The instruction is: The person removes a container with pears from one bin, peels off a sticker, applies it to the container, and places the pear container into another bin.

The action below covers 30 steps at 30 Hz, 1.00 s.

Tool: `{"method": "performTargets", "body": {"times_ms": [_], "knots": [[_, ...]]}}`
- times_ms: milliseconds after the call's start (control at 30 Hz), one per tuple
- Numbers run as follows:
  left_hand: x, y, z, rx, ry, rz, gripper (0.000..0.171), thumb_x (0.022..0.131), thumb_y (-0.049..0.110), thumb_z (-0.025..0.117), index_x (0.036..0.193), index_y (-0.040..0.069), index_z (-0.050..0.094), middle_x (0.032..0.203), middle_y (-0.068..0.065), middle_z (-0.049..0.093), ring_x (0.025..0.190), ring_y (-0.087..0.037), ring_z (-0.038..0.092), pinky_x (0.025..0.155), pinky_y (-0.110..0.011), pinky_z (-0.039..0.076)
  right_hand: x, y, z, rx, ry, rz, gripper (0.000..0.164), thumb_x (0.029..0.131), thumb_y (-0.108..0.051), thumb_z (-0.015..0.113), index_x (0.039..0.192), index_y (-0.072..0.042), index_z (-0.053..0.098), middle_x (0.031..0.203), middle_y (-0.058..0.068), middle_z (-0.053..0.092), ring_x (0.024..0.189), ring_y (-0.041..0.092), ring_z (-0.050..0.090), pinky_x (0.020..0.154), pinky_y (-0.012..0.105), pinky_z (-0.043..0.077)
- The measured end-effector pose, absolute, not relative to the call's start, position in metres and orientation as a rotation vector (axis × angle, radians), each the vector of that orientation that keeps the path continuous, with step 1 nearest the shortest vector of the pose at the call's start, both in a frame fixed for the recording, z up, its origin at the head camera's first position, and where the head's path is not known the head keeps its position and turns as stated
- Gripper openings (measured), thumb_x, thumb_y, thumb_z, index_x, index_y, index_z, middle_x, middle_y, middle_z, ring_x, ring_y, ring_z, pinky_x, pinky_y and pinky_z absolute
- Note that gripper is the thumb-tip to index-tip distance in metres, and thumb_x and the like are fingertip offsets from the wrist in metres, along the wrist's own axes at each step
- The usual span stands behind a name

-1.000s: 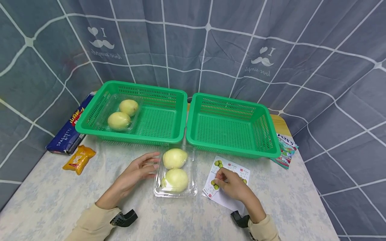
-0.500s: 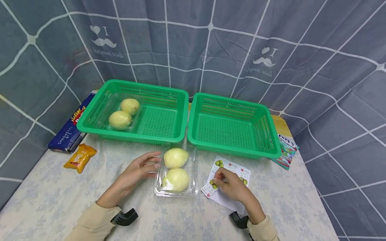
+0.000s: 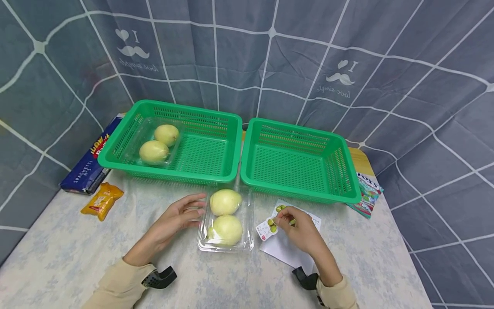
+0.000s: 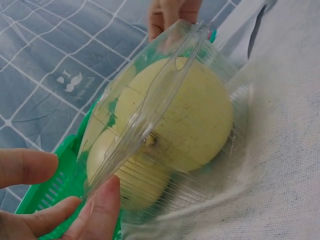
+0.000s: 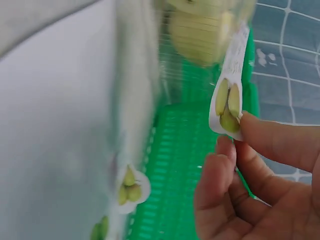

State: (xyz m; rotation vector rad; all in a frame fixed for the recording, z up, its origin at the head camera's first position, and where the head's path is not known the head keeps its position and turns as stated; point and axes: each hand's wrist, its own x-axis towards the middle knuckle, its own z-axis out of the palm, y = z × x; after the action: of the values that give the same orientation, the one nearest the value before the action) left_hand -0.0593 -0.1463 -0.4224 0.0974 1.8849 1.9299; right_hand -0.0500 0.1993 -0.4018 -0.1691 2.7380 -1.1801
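Observation:
A clear plastic clamshell box holding two pale yellow melons stands on the table in front of the baskets. My left hand is at its left side with fingers spread; in the left wrist view the fingertips reach the box's rim. Between thumb and forefinger, my right hand pinches a white sticker printed with green fruit, which appears lifted off the sheet. Beneath that hand lies the sticker sheet, showing more fruit stickers in the right wrist view.
The left green basket contains another clear box with two melons. A second green basket adjoins it. A blue spaghetti box and orange packet lie left; a teal-and-white snack bag lies right.
My right hand has raised the sticker from the sheet, pulling it slightly up and toward the melon box. The left hand and the box have stayed in place.

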Motion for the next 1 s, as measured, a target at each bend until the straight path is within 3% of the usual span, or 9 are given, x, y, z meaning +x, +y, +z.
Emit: {"method": "performTargets", "body": {"times_ms": [200, 400, 467, 600, 733, 867, 1000], "knots": [[-0.059, -0.143, -0.42, 0.101, 1.924, 1.923, 0.06, 0.099, 0.01, 0.058, 0.152, -0.003, 0.034, 0.147, -0.03, 0.04, 0.109, -0.002, 0.058, 0.09, -0.025, 0.056, -0.055, 0.19, -0.391, -0.059, 2.699, -1.393, 0.009, 0.094, -0.015, 0.071, 0.096, -0.006, 0.072, 0.087, 0.009, 0.07, 0.076, 0.014, 0.063, 0.063, 0.023, 0.05], [-0.057, -0.137, -0.413, 0.143, 2.25, 1.842, 0.054, 0.098, 0.013, 0.062, 0.148, 0.001, 0.045, 0.149, -0.023, 0.049, 0.131, -0.034, 0.054, 0.096, -0.025, 0.051, -0.059, 0.172, -0.387, 0.002, 2.597, -1.559, 0.011, 0.092, -0.016, 0.073, 0.095, -0.006, 0.073, 0.089, 0.009, 0.069, 0.079, 0.011, 0.058, 0.065, 0.021, 0.047], [-0.055, -0.134, -0.411, 0.15, 2.357, 1.82, 0.05, 0.098, 0.013, 0.064, 0.145, 0.003, 0.05, 0.142, -0.021, 0.056, 0.13, -0.037, 0.055, 0.097, -0.025, 0.052, -0.06, 0.164, -0.387, 0.008, 2.574, -1.592, 0.01, 0.092, -0.015, 0.073, 0.094, -0.005, 0.074, 0.087, 0.009, 0.069, 0.078, 0.011, 0.057, 0.066, 0.021, 0.046], [-0.05, -0.123, -0.41, 0.262, 2.547, 1.764, 0.041, 0.094, 0.007, 0.069, 0.134, 0.006, 0.062, 0.115, -0.012, 0.07, 0.108, -0.021, 0.066, 0.092, -0.028, 0.056, -0.06, 0.15, -0.389, 0.007, 2.546, -1.603, 0.007, 0.091, -0.013, 0.073, 0.092, -0.006, 0.074, 0.083, 0.008, 0.069, 0.076, 0.011, 0.057, 0.067, 0.022, 0.046], [-0.047, -0.109, -0.41, 0.406, 2.652, 1.654, 0.033, 0.093, 0.009, 0.07, 0.126, 0.008, 0.069, 0.093, 0.0, 0.071, 0.088, -0.008, 0.065, 0.084, -0.028, 0.057, -0.06, 0.137, -0.391, -0.037, 2.534, -1.594, 0.006, 0.09, -0.013, 0.073, 0.091, -0.008, 0.075, 0.081, 0.007, 0.071, 0.074, 0.011, 0.058, 0.065, 0.022, 0.047], [-0.047, -0.102, -0.408, 0.417, 2.642, 1.63, 0.03, 0.096, 0.015, 0.068, 0.125, 0.009, 0.07, 0.086, 0.005, 0.071, 0.081, -0.006, 0.064, 0.083, -0.028, 0.054, -0.061, 0.127, -0.39, -0.109, 2.552, -1.573, 0.006, 0.09, -0.014, 0.072, 0.091, -0.01, 0.076, 0.081, 0.005, 0.071, 0.074, 0.011, 0.06, 0.065, 0.022, 0.048], [-0.047, -0.101, -0.408, 0.42, 2.662, 1.649, 0.031, 0.094, 0.009, 0.068, 0.125, 0.007, 0.07, 0.083, 0.005, 0.072, 0.078, -0.002, 0.062, 0.082, -0.028, 0.055, -0.061, 0.121, -0.389, -0.159, 2.565, -1.576, 0.006, 0.09, -0.013, 0.071, 0.091, -0.01, 0.076, 0.08, 0.005, 0.072, 0.073, 0.01, 0.06, 0.065, 0.021, 0.048]]}}
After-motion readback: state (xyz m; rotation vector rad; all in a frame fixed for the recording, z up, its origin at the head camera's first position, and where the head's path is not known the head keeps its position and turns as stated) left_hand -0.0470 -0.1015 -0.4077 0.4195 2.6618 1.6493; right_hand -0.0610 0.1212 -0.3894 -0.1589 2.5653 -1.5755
